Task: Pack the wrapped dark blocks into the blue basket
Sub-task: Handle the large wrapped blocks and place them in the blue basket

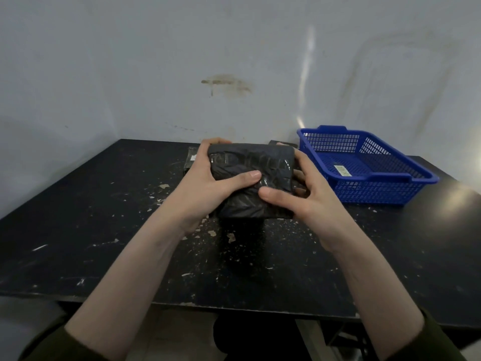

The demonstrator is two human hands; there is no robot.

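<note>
We have left grip (205, 186) and right grip (307, 199) both curled round one wrapped block (250, 162), chipped black table (104, 230) beneath, stained wall (226, 84) beyond.

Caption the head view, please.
Left hand and right hand grip a wrapped dark block over the table, blue basket at right.

Black wrapped block (251, 178), blue mesh basket (364, 165), white-flecked black table (104, 230).
</note>
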